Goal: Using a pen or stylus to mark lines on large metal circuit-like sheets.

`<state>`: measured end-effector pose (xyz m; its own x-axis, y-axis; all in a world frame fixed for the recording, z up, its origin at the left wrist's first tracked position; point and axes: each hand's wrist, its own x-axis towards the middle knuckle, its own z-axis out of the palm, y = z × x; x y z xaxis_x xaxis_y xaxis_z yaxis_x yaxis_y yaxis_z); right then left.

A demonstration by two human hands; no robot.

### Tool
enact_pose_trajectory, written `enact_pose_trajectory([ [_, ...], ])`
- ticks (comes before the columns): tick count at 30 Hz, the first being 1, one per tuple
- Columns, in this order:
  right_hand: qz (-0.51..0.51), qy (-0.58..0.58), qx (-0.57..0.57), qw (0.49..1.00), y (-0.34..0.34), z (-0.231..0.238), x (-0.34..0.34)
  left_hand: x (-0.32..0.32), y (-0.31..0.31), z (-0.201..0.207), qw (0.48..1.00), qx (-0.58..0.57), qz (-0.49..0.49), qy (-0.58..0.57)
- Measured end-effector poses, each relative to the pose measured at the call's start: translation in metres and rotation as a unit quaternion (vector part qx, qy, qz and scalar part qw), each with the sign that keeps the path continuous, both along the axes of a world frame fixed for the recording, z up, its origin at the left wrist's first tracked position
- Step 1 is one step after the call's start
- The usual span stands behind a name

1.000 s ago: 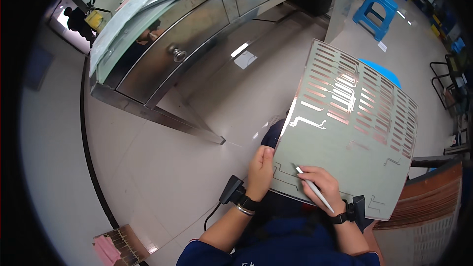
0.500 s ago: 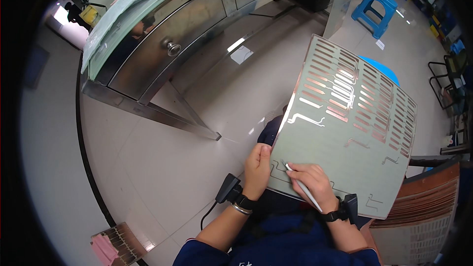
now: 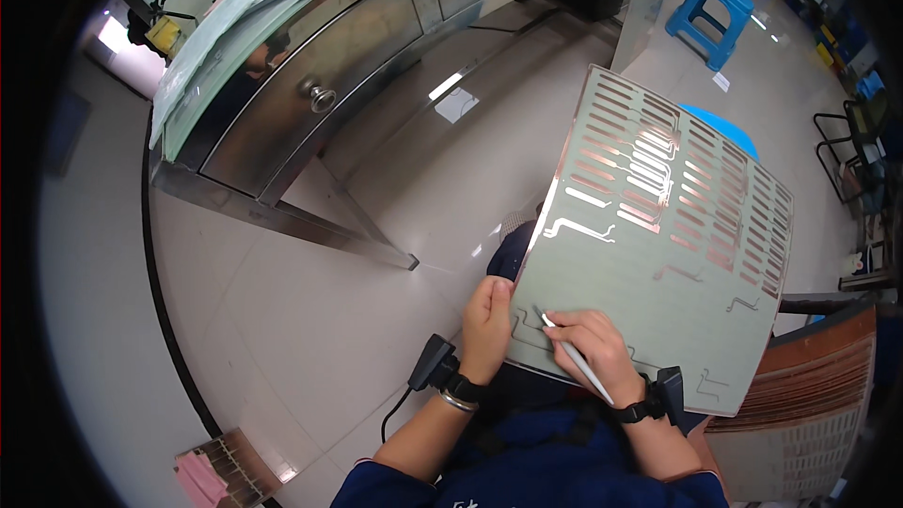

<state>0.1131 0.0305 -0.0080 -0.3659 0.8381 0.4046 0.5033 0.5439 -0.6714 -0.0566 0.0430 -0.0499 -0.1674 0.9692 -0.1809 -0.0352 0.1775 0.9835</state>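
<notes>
A large pale green circuit board panel [image 3: 602,273] with rows of bare copper strips lies tilted across my lap. My left hand [image 3: 485,327] is closed on its left edge, thumb uppermost and the fingers hidden beneath. In my right hand [image 3: 596,350] is a slim white pen-like tool [image 3: 585,373] with a thin grey tip, pinched between thumb and fingers. That tip rests on or just over the green surface beside a thin bent trace near the lower left corner; contact is too small to tell. Black devices are strapped to both wrists.
To the right leans a stack of similar copper-edged panels [image 3: 800,386]. A metal desk with a knobbed drawer [image 3: 315,85] stands ahead on the left. Blue stools [image 3: 712,19] stand beyond the panel. On the floor at lower left is a small rack with pink cloth [image 3: 201,478].
The whole view has shifted slightly, with the desk and panel a little further left. Both hands keep the same grips, and the tool tip stays in nearly the same spot on the panel.
</notes>
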Motion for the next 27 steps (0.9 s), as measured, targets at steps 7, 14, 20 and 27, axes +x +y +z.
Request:
enact_pose_trajectory([
  [7,0.008,-0.004,-0.009,1.0,-0.002,0.003,-0.001,-0.002,0.0,-0.006,1.0,0.019,0.011,0.013],
  [14,-0.021,-0.008,0.01,1.0,0.0,-0.004,-0.005,0.0,0.001,-0.005,1.0,0.021,0.012,0.007],
  [20,0.011,-0.004,-0.004,1.0,-0.005,-0.003,0.002,-0.001,0.0,-0.003,1.0,0.025,0.008,0.017],
  [27,-0.01,-0.007,0.005,1.0,-0.005,-0.005,0.009,0.0,0.002,-0.002,1.0,0.009,-0.009,0.008],
])
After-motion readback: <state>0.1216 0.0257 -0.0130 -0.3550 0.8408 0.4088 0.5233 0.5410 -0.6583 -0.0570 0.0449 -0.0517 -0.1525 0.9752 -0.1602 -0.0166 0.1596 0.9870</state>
